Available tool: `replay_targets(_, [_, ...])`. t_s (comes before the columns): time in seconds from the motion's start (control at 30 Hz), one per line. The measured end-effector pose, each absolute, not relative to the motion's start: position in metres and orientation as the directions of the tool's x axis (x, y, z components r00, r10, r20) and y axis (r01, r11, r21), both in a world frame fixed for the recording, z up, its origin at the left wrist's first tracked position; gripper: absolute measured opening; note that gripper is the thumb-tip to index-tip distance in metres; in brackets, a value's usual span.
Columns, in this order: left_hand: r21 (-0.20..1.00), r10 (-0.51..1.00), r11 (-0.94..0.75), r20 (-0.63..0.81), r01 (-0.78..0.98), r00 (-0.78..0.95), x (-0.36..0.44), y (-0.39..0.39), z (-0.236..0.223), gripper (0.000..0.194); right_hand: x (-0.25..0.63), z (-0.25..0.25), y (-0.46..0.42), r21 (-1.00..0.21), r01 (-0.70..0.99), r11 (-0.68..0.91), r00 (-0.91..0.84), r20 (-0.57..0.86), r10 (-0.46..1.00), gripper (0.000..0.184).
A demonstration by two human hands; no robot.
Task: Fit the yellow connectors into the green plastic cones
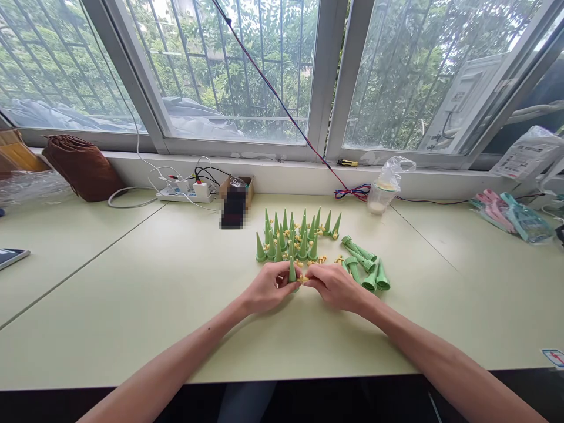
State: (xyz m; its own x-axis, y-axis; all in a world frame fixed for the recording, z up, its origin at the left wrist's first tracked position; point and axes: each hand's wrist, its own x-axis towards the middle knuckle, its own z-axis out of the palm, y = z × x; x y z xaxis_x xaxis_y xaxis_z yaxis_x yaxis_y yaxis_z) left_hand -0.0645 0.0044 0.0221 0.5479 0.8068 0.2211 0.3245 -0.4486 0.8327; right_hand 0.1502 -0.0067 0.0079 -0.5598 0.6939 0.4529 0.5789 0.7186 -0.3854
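My left hand [269, 289] grips a green cone-shaped spike [292, 271] upright near the table's middle. With closed fingertips, my right hand [337, 286] holds a small yellow valve-like piece [303, 279] against the spike's lower right side. How deep the yellow piece sits in the spike cannot be made out. Just beyond both hands, several similar spikes [259, 248] stand in rows, with yellow pieces at many of their bases. More yellow pieces [322, 259] lie loose near my right hand. Several green spikes [382, 276] lie or lean to the right of it.
A power strip [185, 192] with cables and a small box [249, 191] are at the back left. A clear plastic bag with a cup [382, 198] stands at the back right. A brown pouch [83, 167] and a phone [12, 257] are leftward; wrapped pink and teal items [513, 211] lie far right.
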Motion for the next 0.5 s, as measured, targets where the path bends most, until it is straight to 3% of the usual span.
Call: replay_targets(0.5, [0.829, 0.795, -0.464, 0.232, 0.314, 0.561, -0.0645, 0.0037, 0.022, 0.012, 0.1504, 0.0099, -0.0081, -0.394, 0.563, 0.726, -0.581, 0.436, 0.687, 0.03])
